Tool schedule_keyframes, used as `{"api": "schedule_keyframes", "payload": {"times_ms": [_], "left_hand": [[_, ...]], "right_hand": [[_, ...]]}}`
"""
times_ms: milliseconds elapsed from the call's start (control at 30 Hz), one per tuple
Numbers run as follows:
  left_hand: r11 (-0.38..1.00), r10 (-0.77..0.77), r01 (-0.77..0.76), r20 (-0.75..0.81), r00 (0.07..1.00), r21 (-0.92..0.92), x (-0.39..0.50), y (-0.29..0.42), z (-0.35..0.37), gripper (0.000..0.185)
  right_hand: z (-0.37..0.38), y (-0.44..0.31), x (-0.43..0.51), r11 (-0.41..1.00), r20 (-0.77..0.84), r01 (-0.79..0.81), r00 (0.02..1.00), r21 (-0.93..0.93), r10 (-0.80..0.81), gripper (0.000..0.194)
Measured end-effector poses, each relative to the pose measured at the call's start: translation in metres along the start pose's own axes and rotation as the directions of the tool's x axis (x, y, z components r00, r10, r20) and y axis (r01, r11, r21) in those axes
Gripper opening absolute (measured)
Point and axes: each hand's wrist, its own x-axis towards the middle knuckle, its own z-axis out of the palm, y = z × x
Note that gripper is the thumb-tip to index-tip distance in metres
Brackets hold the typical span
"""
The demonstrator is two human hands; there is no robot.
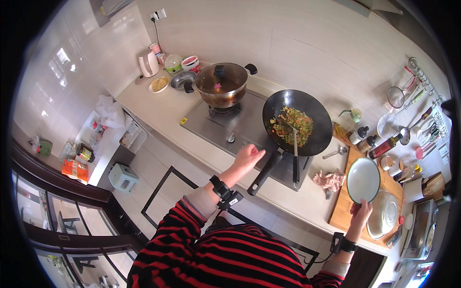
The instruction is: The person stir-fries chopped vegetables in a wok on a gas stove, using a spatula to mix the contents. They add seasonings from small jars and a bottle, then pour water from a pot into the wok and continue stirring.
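Note:
My right hand [361,210] grips the near rim of a white plate with a green edge [363,180], held over the wooden cutting board [340,212]. Beside it on the board lies an upturned glass bowl [385,212]. My left hand [250,157] hovers near the front of the cooktop, fingers curled; whether they close fully is not plain. To its right, a black wok [317,133] holds diced mixed vegetables [293,126], with a metal spatula [295,144] resting in them. Its long black handle [266,172] points towards me.
A lidded pot [223,95] stands on the left burner. A crumpled cloth [329,180] and a spoon [335,153] lie right of the cooktop [223,126]. Bottles, including a red-labelled one [385,145], line the board's back. A kettle [148,63] stands at the far left.

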Motion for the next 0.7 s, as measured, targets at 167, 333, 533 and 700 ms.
{"api": "schedule_keyframes", "payload": {"times_ms": [167,333,533,700], "left_hand": [[0.939,0.333,-0.334,-0.031,0.942,-0.084,0.039,0.029,-0.048,0.018],[0.844,0.534,-0.534,-0.016,0.845,-0.042,0.089,0.033,-0.116,0.017],[0.813,0.551,-0.532,-0.016,0.835,0.237,0.221,0.012,-0.231,0.026],[0.642,0.454,-0.39,0.082,0.887,0.66,0.332,0.005,-0.28,0.051]], "right_hand": [[0.125,-0.088,-0.053,0.999,0.271,0.038,0.962,-0.037,-0.027,0.017],[0.224,-0.108,-0.115,0.992,0.388,-0.092,0.914,-0.084,0.117,0.035],[0.334,-0.085,-0.189,0.987,0.216,-0.129,0.965,-0.101,0.148,0.038],[0.416,-0.083,-0.224,0.964,0.108,-0.25,0.96,-0.09,0.259,0.034]]}}
